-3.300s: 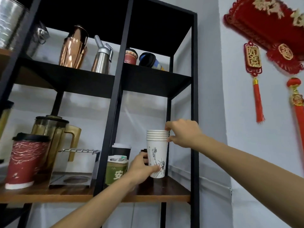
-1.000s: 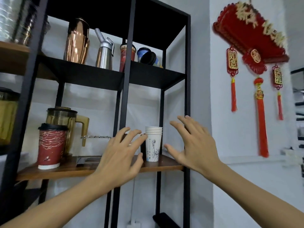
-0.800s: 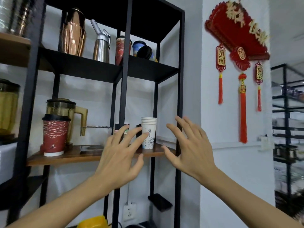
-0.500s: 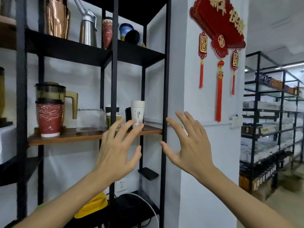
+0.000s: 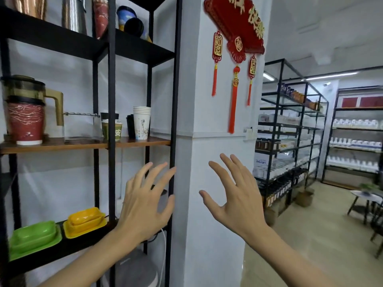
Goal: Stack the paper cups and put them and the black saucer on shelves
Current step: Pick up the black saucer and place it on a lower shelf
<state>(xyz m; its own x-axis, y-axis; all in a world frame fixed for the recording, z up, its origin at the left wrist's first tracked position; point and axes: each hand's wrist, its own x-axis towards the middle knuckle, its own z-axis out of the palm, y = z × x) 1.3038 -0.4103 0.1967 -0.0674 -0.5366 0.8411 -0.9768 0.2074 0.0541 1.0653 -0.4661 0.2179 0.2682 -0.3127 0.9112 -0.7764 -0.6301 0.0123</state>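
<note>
Head view: the left hand (image 5: 145, 201) and right hand (image 5: 236, 195) are both spread open and empty, where a few seconds ago they gripped the stack of paper cups (image 5: 141, 122). The stack now stands alone on the wooden shelf (image 5: 83, 144), up and to the left of both hands, well apart. The view has swung right, bringing the red wall ornament (image 5: 235, 38) above the right hand.

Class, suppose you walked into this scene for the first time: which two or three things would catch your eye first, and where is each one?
Two open, empty hands fill the foreground, the left hand in front of the black shelf post and the right hand before the white pillar. High on that pillar hangs a red tasselled wall ornament. On the wooden shelf stands the stack of white paper cups, upright beside a green cup.
</note>
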